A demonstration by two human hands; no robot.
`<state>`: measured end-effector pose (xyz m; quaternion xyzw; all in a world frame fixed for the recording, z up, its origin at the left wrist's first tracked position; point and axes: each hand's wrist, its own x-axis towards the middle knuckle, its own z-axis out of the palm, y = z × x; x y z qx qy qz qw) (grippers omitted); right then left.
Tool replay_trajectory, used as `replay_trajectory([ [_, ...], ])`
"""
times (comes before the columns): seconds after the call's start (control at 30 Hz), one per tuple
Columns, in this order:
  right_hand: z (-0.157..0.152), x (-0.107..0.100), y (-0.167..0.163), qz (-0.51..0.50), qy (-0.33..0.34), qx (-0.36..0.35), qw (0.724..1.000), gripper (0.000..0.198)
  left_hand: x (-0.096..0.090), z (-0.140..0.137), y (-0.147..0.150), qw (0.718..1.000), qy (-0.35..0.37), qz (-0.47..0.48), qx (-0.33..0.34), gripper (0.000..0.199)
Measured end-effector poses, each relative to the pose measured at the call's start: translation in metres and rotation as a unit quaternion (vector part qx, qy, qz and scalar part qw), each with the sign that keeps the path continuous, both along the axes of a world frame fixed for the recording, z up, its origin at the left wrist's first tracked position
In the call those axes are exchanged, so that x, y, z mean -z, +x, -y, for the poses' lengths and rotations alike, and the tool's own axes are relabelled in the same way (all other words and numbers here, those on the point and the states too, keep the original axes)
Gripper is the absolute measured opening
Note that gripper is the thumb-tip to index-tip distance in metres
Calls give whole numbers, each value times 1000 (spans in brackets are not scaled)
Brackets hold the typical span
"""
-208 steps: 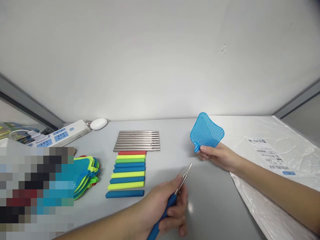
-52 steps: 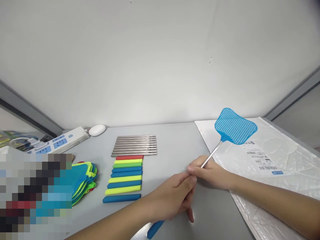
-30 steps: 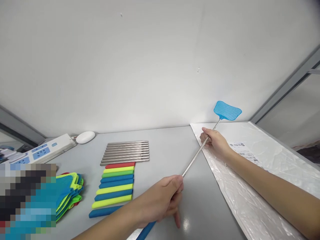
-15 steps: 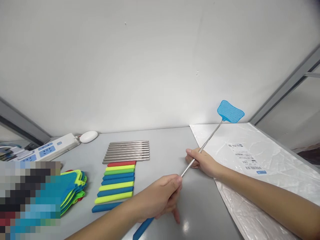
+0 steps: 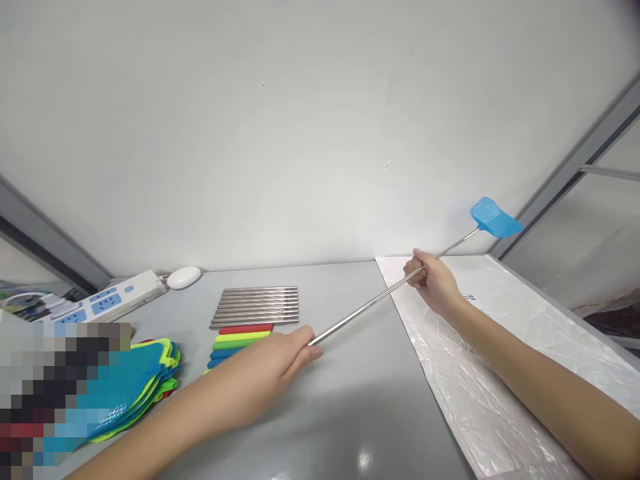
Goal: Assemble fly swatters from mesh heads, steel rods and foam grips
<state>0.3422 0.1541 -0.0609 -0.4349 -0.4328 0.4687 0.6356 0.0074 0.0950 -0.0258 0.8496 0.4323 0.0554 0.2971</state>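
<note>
I hold a fly swatter (image 5: 360, 311) slantwise above the table, its blue mesh head (image 5: 494, 218) up at the far right and turned partly edge-on. My left hand (image 5: 283, 357) is closed around the lower end of the metal rod; the blue grip is hidden behind the hand and forearm. Farther up the rod, my right hand (image 5: 433, 279) has its fingers wrapped round it. Beyond my left hand lies a row of metal rods (image 5: 257, 307). Coloured handle grips (image 5: 243, 339) in red, yellow, green and blue lie beside them, partly covered by my left forearm.
Several blue and yellow-green swatter heads (image 5: 135, 377) are stacked at the left, partly blurred out. Behind them are a power strip (image 5: 117, 297) and a white oval object (image 5: 183, 277). A white plastic mailer (image 5: 480, 373) covers the right of the grey table (image 5: 380, 413), below a wall.
My right hand has slid up and right along the rod, while my left hand has moved left and up. The swatter lies flatter, its head farther right and twisted.
</note>
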Motion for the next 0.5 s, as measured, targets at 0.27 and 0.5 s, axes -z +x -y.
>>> replay_trajectory([
  [0.27, 1, -26, 33, -32, 67, 45, 996, 50, -14, -8, -42, 920, 330, -209, -28, 32],
  [0.5, 12, -25, 19, -49, 37, 50, 997, 50, -15, -14, -79, 856, 487, -168, -49, 43],
])
